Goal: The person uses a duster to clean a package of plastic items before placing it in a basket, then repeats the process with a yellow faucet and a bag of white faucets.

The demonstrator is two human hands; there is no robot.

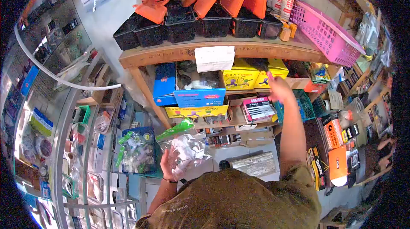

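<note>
— Where are the hands?

— The left hand (170,163) grips a clear plastic bag (188,148) with a green header, held low in front of the shelf (179,52). The right hand (278,88) reaches up to the shelf's second level, at the yellow boxes (252,76) near its right end; its fingers look curled there, but I cannot tell whether they close on anything.

— Which step is that?

— I judge it picking stock: one item bagged in hand, another being fetched. The next move calls for a firm pinch on whatever sits by those boxes, then a clear pull outward under the upper plank.

— Anything hard to read?

— The bag's contents are a pale blur. The paper note (215,58) taped to the plank's edge is illegible, and the black bins (183,24) on top hide their contents.
</note>
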